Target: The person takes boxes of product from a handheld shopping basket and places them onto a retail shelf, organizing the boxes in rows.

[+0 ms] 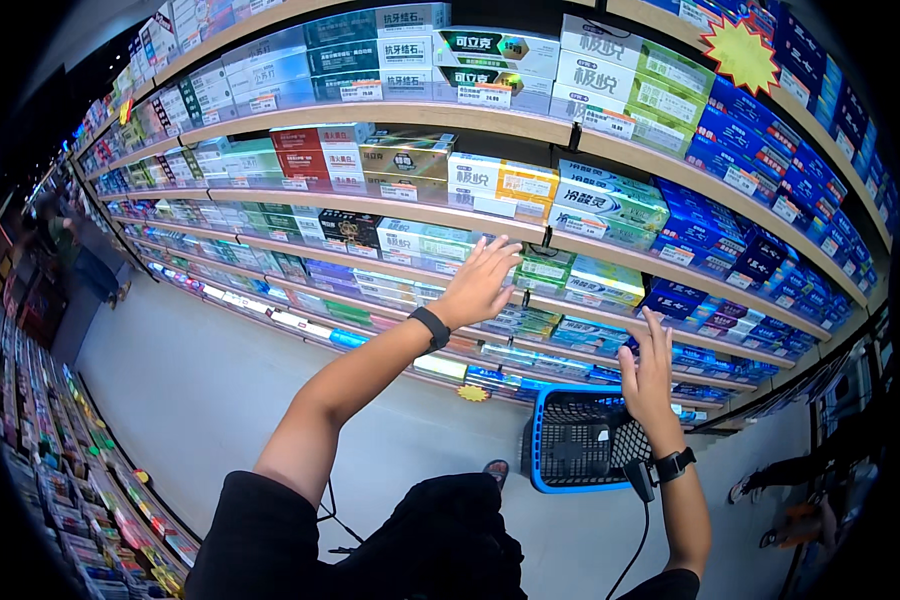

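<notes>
My left hand (478, 284) reaches up to the shelves with its fingers stretched out and nothing in it. The fingertips overlap the edge of a shelf, close to a green-and-white toothpaste box (425, 240); whether they touch it I cannot tell. Green boxes (546, 268) stand just right of these fingers. My right hand (650, 372) is raised lower and to the right, fingers apart and also holding nothing. Nearest to it are dark blue toothpaste boxes (682, 300) on a low shelf. Below this hand is a blue-rimmed shopping basket (536, 440), partly hidden by my right hand and wrist.
Curved rows of toothpaste boxes fill the shelves (490, 118) ahead, priced along the edges. Another packed rack (80, 440) lines the left side of the grey floor (200, 350). A person (75, 250) stands far left; another person's foot (742, 490) shows at right.
</notes>
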A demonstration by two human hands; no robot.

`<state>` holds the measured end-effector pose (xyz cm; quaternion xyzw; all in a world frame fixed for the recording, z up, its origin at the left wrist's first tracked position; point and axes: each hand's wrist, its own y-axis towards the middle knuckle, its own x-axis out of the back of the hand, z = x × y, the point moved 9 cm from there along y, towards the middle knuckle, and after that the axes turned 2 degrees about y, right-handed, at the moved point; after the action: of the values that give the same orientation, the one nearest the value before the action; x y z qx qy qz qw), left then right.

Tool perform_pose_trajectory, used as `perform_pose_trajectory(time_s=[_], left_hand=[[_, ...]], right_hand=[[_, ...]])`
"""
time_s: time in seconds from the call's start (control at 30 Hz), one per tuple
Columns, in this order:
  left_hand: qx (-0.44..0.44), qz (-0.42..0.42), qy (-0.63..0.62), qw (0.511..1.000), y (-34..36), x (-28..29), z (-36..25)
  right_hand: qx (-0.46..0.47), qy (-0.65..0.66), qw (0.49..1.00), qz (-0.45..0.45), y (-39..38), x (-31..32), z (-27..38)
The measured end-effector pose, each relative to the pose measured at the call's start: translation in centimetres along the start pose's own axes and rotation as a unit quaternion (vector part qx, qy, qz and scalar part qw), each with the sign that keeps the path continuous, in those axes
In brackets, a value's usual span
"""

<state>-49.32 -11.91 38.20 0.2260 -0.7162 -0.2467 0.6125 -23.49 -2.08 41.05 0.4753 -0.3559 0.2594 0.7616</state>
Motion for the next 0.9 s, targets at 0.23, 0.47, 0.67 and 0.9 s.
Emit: perform_pose_trajectory(time_s=[0.23, 0.47, 0.67, 0.9], left_hand=[[0.023, -0.011, 0.001, 1.0, -7.3, 7.1, 6.8], [0.034, -0.03, 0.011, 0.999, -8.7, 14.5, 19.5], [0.006, -0.012, 0.029, 0.999, -4.5, 19.9, 32.0], [-0.064, 0.002, 0.067, 0.996, 2.0, 21.5, 39.7]], right_hand=[[-0.07, 0.031, 0.996, 0.035, -2.8, -4.1, 8.9], [0.003, 0.037, 0.999, -0.003, 12.8, -9.7, 17.5], [0.055, 0.005, 0.998, -0.002, 33.9, -18.1, 23.6], [-0.098, 0.015, 0.99, 0.102, 47.9, -27.2, 21.1]])
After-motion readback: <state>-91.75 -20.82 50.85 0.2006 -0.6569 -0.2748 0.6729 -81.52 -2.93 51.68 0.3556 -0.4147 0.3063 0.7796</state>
